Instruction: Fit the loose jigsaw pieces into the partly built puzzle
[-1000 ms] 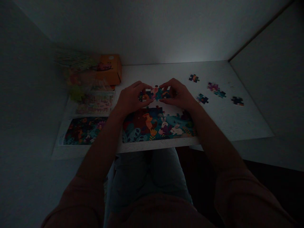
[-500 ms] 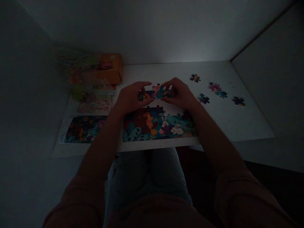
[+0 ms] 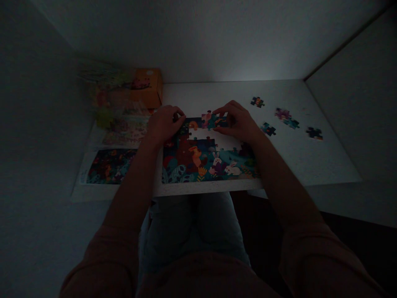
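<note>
From the head camera, a partly built cardboard jigsaw puzzle (image 3: 198,161), printed with white rabbits, leaves and flowers, is being worked on near the front edge of a speckled white tabletop (image 3: 297,157). A joined strip of teal and pink puzzle pieces (image 3: 214,121) is being pinched by the right hand (image 3: 235,123) along the puzzle's far side, with the thumb and forefinger closing on it while the other fingers are being kept curled together. A white gap of bare table is showing just below the strip. The left hand (image 3: 164,124) is being rested at the puzzle's far left corner, its fingers curled and pressed together; whether a piece is being pinched there cannot be told.

Four loose pieces are lying to the right: a dark teal piece (image 3: 257,102), a blue-green piece (image 3: 268,129), a joined pink-and-teal pair (image 3: 287,118), and a navy piece (image 3: 314,133). The blue-green piece is lying nearest the right hand, just beyond its knuckles. Further right, the tabletop is running up to pale walls.

To the left, an orange cardboard box (image 3: 147,87) is being kept against the back wall, its printed marks too dim to be read. A dark floral picture sheet (image 3: 110,166) and a paler printed sheet (image 3: 125,130) are lying flat beside the puzzle.
</note>
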The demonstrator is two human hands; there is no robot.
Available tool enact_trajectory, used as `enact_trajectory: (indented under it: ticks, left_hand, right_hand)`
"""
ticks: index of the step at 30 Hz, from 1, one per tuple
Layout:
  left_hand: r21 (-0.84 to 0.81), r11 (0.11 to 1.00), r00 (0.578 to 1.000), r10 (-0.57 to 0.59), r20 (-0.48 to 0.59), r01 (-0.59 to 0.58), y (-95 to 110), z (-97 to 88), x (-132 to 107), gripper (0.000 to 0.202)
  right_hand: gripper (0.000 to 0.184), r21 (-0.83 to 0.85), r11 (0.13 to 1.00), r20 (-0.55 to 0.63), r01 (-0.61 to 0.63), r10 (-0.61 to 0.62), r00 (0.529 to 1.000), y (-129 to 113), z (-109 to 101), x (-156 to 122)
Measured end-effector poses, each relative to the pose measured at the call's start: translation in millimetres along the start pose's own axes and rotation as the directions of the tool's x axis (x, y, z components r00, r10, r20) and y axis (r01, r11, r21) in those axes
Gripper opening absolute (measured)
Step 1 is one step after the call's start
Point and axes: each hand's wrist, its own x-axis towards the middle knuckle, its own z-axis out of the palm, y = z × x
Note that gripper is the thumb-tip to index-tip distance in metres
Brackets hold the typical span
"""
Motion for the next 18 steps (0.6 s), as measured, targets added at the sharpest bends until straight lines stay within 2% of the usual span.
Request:
enact_trajectory:
  ticks: [5, 11, 15, 18]
  left_hand:
    - [0.011, 1.000, 1.000, 0.004, -0.006, -0.004, -5.6, 3.3, 0.8, 0.011]
    - [-0.025, 0.999, 0.998, 0.020, -0.054, -0.021, -2.8, 4.1, -1.2, 0.024]
    - [-0.016, 0.999, 0.999, -0.050, -0.007, 0.050, -1.1, 2.5, -0.5, 0.024]
    - [0.007, 0.998, 0.998, -0.067, 0.015, 0.067, -2.8, 1.6, 0.8, 0.019]
  right_hand:
    - [0.052, -0.016, 0.999, -0.003, -0.030, 0.030, 1.000, -1.7, -2.0, -1.4]
    - [0.051, -0.034, 0.999, 0.003, 0.004, -0.004, 1.000, 3.1, -2.2, -4.4]
    - [0.057, -0.033, 0.999, -0.022, 0.002, -0.003, 1.000, 4.6, -1.3, -5.3]
    - [0.064, 0.001, 0.999, -0.033, -0.047, 0.047, 0.998, 0.6, -0.7, -3.2]
